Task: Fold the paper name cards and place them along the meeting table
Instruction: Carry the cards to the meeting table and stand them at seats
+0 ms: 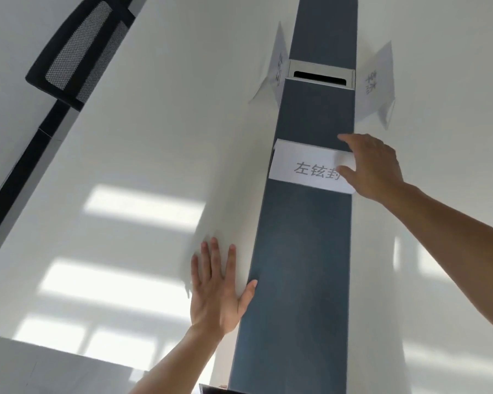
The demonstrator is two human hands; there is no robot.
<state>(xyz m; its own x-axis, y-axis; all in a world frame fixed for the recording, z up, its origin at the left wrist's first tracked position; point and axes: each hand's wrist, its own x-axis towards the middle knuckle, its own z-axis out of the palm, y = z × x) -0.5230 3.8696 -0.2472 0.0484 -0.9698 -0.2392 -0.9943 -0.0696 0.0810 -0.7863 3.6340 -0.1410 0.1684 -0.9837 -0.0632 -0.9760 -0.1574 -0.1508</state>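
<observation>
From the head view, the right hand (373,169) is out over the tent-folded name card (308,169). Its thumb lies on the printed face and its forefinger reaches past the ridge. The fingers are spread and fairly straight, so I read this as steadying the card, not squeezing it. The card stands across the dark centre strip (302,280) and runs away from the thumb tip, with its grey characters facing this way. That makes sense, since a placed card has to be readable from a seat.

The left hand (217,288) is flat on the meeting table (125,152) with the palm down and fingers straight and slightly fanned. The thumb tip just touches the strip's edge. It holds nothing, and it looks like a brace for the long reach.

The paper is thin and matte and has taken a crisp fold, so it will probably shift at a nudge. The tabletop is glossy white and mirrors the window panes near the left fingers. The strip looks dull blue-grey, with a faint grain.

Beyond the right fingertips is a metal-rimmed cable hatch (320,75) set into the strip. The far-left card (278,66) and the far-right card (377,81) stand either side of it, already placed. Well off past the left fingers is a mesh-backed chair (80,52).
</observation>
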